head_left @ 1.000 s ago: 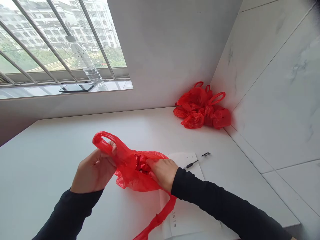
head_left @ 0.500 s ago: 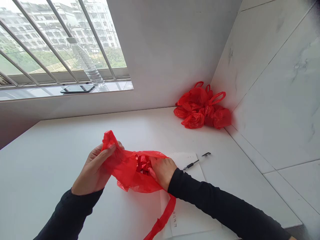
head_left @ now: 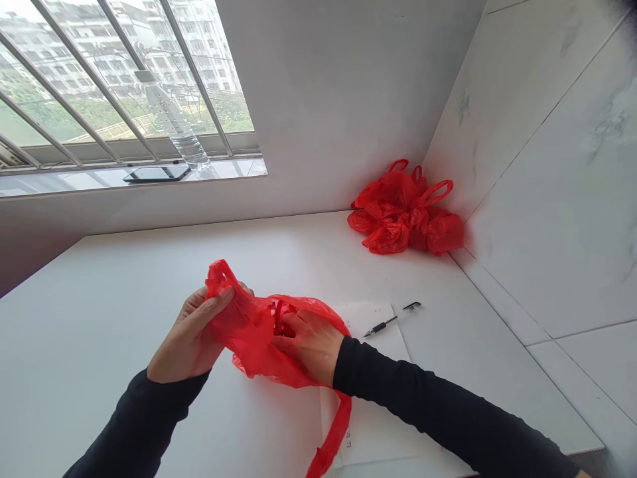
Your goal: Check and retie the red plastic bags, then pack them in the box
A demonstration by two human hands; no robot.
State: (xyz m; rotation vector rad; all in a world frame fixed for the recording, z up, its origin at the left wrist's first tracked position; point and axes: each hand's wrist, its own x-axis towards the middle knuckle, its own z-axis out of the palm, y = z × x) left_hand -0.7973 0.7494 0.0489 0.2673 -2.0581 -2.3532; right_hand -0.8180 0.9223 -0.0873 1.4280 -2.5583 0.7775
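Note:
A crumpled red plastic bag lies between my two hands on the white counter. My left hand pinches one of its handles, bunched up at the bag's left end. My right hand is closed on the bag's right side, fingers pressed into the gathered plastic near its mouth. The bag's other handle hangs down as a long strip toward the counter's near edge. Both arms wear black sleeves.
A sheet of paper with written numbers lies under my right forearm, a pen beside it. A pile of tied red bags sits in the far right corner. A water bottle and a phone rest on the windowsill.
My left hand has gathered the open loop of the handle into a tight bunch. My right hand's fingers shifted further into the bag's mouth.

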